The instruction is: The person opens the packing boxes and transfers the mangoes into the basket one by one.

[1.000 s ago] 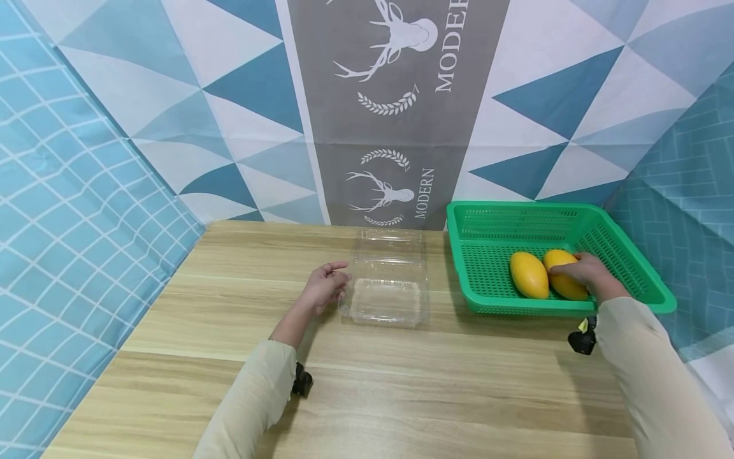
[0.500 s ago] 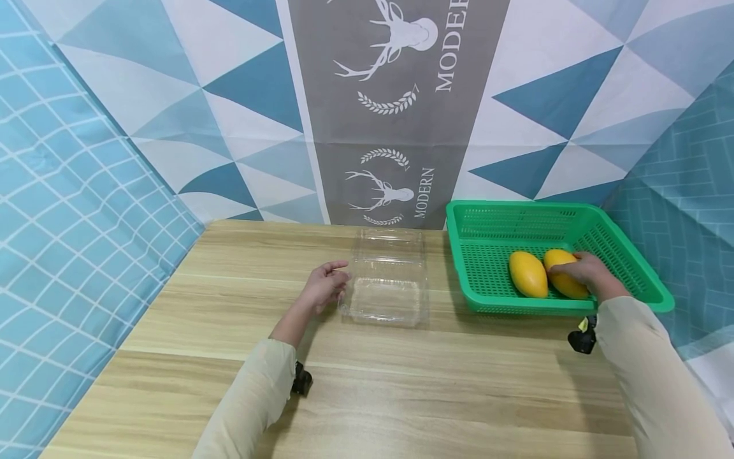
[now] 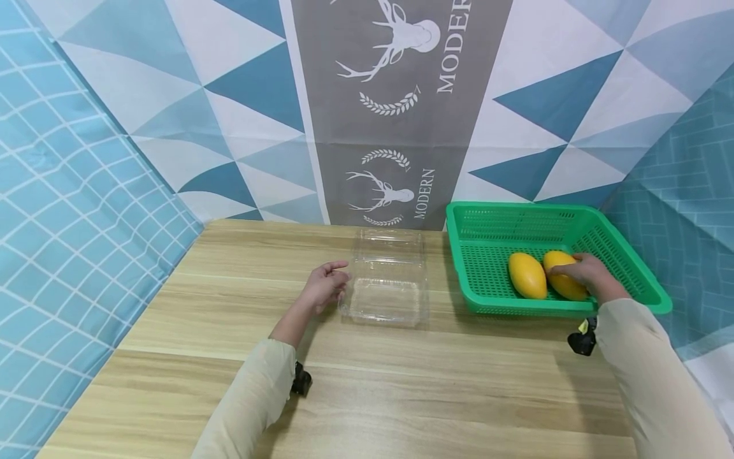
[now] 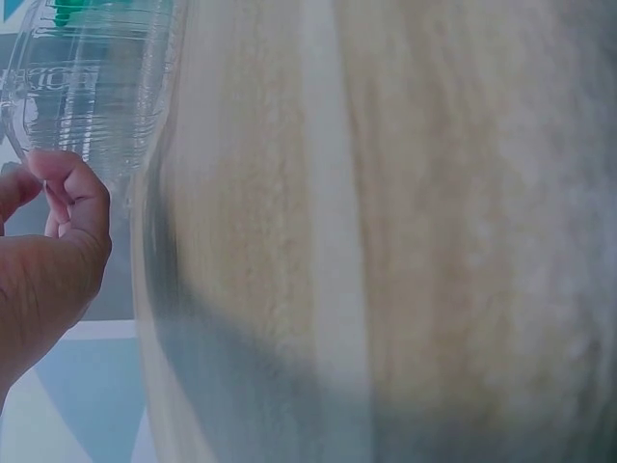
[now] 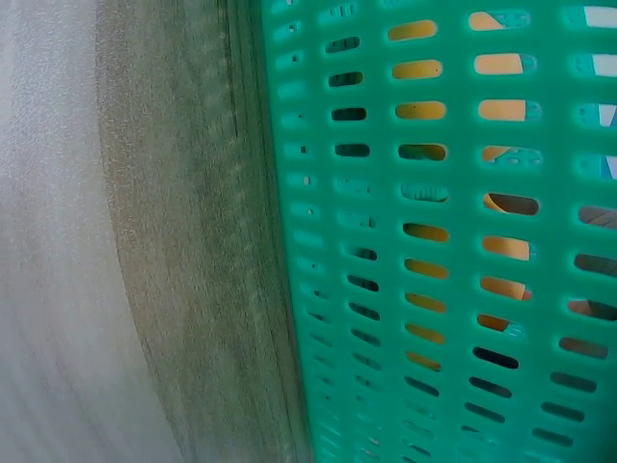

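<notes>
A clear plastic clamshell container [image 3: 387,299] stands open on the wooden table, its lid tipped back toward the wall. My left hand [image 3: 324,288] is at its left side, and in the left wrist view thumb and finger pinch the container's edge. Two yellow mangoes lie side by side in a green basket. The left mango [image 3: 527,275] is untouched; around the right mango [image 3: 564,274] my right hand [image 3: 592,273] curls its fingers from above and the right. In the right wrist view the basket wall hides the right hand, and patches of yellow show through its slots.
The green perforated basket [image 3: 467,290] stands at the table's back right, its raised rim between the right forearm and the mangoes. Patterned wall sheets close off the back and both sides. Bare wooden table [image 3: 401,382] lies in front of the container.
</notes>
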Demonstrator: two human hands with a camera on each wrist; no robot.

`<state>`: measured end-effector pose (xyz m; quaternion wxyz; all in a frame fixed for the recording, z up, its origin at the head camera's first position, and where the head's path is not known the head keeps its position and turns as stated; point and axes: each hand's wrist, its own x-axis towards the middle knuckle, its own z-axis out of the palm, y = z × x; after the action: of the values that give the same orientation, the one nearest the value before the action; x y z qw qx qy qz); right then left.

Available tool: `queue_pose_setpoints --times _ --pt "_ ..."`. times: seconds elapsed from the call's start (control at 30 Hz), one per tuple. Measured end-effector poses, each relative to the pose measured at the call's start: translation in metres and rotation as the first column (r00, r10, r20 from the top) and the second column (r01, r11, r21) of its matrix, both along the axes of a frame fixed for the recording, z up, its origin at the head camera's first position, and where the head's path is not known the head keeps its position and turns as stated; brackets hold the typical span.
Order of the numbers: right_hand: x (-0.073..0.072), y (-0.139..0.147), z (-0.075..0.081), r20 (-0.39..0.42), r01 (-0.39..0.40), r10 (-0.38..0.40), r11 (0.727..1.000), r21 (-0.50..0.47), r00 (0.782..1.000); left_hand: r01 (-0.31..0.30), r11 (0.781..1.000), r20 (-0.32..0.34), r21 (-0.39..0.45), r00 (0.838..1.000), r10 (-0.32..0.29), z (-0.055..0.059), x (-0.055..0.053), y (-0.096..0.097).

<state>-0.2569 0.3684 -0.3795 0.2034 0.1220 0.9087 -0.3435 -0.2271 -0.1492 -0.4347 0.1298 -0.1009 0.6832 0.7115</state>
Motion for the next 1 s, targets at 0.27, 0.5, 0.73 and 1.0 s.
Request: queue_pose_setpoints --times 0.27,0.5,0.73,1.0 --pt "0.001 0.003 0.000 0.000 0.003 -0.003 1.000 -0.005 1.000 -0.001 1.000 -0.002 0.001 1.000 0.001 0.001 0.001 0.001" --pt "0.001 0.004 0.002 -0.006 0.001 -0.001 1.000 0.010 1.000 0.001 1.000 -0.004 -0.027 1.000 -0.001 -0.001 0.001 0.000" --pt "0.003 -0.004 0.013 -0.065 0.029 -0.027 0.999 0.029 0.998 0.020 0.999 -0.005 -0.030 1.000 -0.021 -0.002 0.002 -0.001" --pt "0.004 -0.025 0.025 -0.209 0.136 -0.124 0.990 0.045 0.970 0.024 0.999 0.004 -0.029 1.000 -0.023 0.002 0.004 -0.002"
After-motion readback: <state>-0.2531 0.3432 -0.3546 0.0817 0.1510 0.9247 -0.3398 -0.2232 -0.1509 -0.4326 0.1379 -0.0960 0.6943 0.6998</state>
